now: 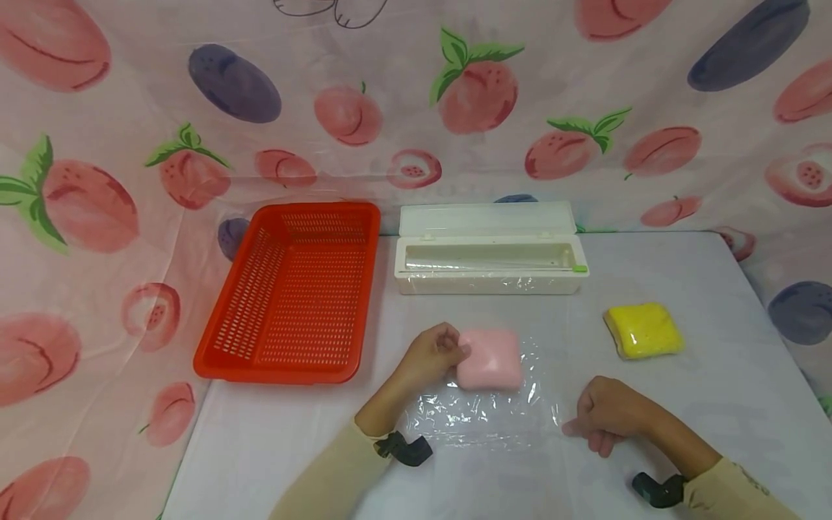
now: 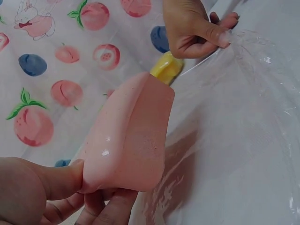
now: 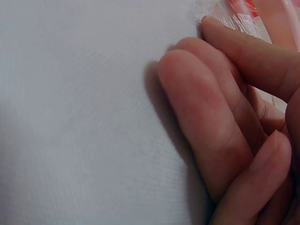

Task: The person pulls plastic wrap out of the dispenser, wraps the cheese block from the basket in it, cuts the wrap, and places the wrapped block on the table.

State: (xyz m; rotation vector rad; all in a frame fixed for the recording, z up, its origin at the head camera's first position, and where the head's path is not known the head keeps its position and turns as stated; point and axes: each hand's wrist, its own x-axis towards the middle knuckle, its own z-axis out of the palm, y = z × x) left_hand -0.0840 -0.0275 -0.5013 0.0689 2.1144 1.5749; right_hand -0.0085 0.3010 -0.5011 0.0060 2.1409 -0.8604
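Note:
A pink rounded block [image 1: 490,360], smooth like a bar of soap, is held by my left hand [image 1: 432,354] at its left edge, thumb on one face and fingers beneath. In the left wrist view the block [image 2: 126,136] is tilted above a sheet of clear cling film [image 2: 234,108]. That film [image 1: 468,422] lies spread and wrinkled on the table. At the film's right edge, my right hand [image 1: 607,413] pinches it, the thumb showing on the film in the left wrist view. The right wrist view shows curled fingers [image 3: 201,108] close to the white surface.
Behind the film stands a white cling film dispenser [image 1: 490,284] with its lid up. An orange-red plastic basket [image 1: 282,372] is at the left. To the right lies a yellow block [image 1: 645,331] with a shiny surface. A fruit-print cloth [image 1: 364,166] hangs behind the white table [image 1: 728,404].

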